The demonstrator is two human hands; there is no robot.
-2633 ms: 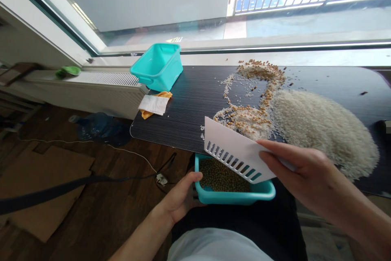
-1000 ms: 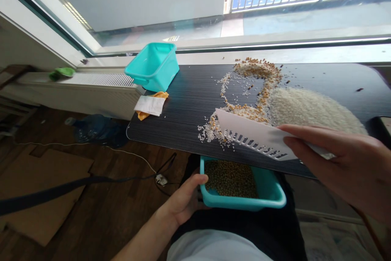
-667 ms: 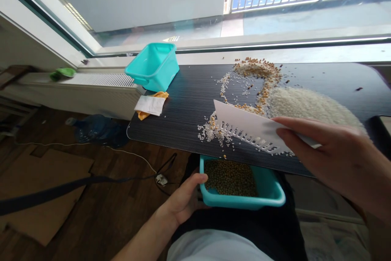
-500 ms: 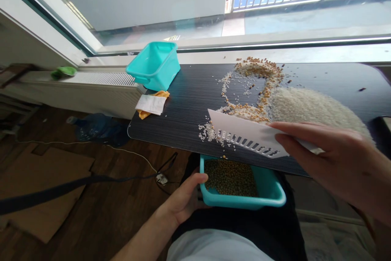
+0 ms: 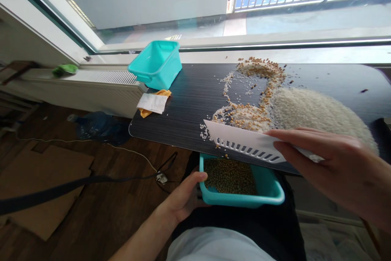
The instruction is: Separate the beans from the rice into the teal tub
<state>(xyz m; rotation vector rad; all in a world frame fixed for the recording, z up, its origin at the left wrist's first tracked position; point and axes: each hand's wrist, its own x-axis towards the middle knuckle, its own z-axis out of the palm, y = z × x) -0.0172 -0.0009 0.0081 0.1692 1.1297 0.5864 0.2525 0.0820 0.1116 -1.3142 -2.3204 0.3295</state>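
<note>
My right hand point(image 5: 320, 151) grips a white slotted plastic scraper point(image 5: 244, 139), its slotted edge low near the front of the dark tabletop point(image 5: 183, 122). Just behind the scraper lies a mixed heap of rice and yellowish peas point(image 5: 250, 116). A larger mound of white rice point(image 5: 317, 110) spreads to the right. My left hand point(image 5: 189, 191) holds the left end of a turquoise bin point(image 5: 244, 201), thumb over the rim, other fingers mostly hidden. Held below the table's front edge, the bin contains many greenish-brown peas point(image 5: 229, 175).
Another turquoise bin point(image 5: 159, 65) stands at the table's far left corner. By it lies a folded white tissue point(image 5: 152, 103) on an orange cloth point(image 5: 145, 112). A radiator point(image 5: 100, 80) runs along the left; a large plastic bottle point(image 5: 100, 126), cables and cardboard point(image 5: 45, 187) lie on the floor.
The scraper in my right hand has moved slightly toward the table's front edge, leaving more of the mixed heap visible behind it. My left hand keeps its hold on the bin.
</note>
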